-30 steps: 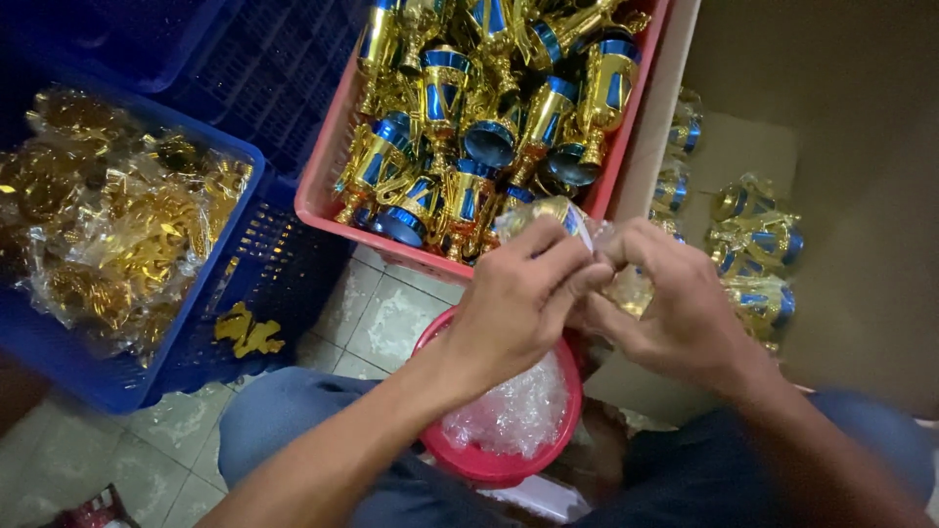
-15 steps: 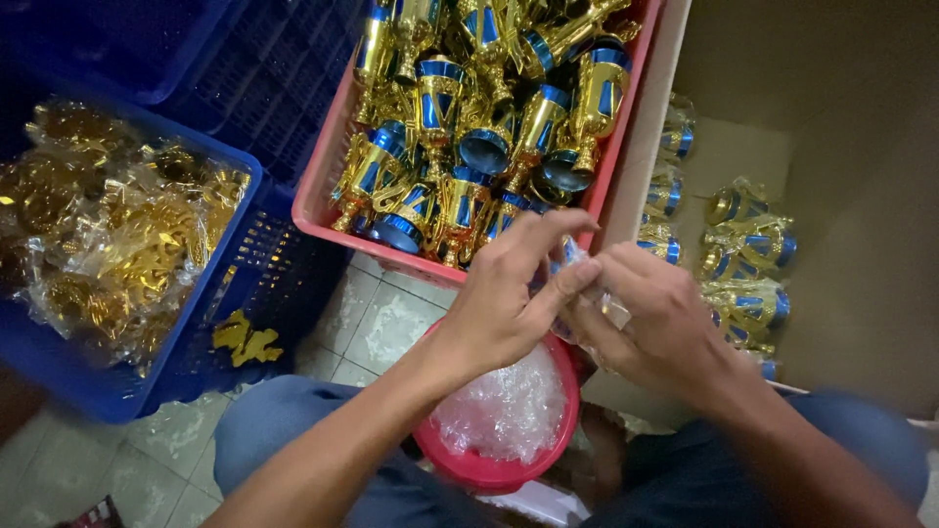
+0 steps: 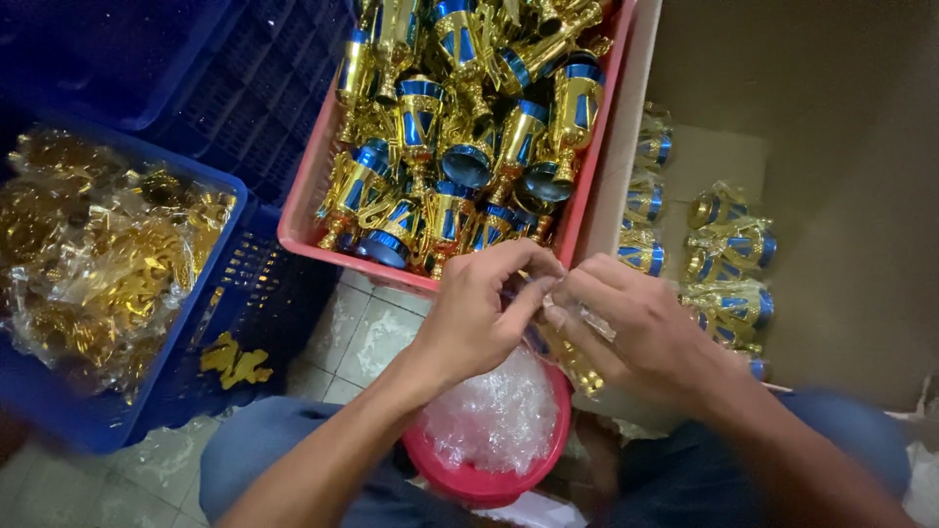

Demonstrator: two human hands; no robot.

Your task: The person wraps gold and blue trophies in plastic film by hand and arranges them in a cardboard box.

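At frame centre, over red round bowl of clear plastic bags (image 3: 489,479): left hand (image 3: 474,318) and right hand (image 3: 641,328) both pinch clear-wrapped gold trophy cup (image 3: 572,357). Step judged: bagging. Next calls for firm wrap closure. Pink tray of blue-and-gold cups (image 3: 303,230) at 12 o'clock.

Bare forearms, blue trousers (image 3: 685,479)

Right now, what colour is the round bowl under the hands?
Red, holding clear plastic bags; the bowl shows best in the head view.

Small packing workshop — tiled floor (image 3: 367,337) | pink crate (image 3: 305,210) heaped with gold-and-blue trophy cups; blue basket (image 3: 210,337) left of it, cardboard box (image 3: 831,147) right — bulk stock.
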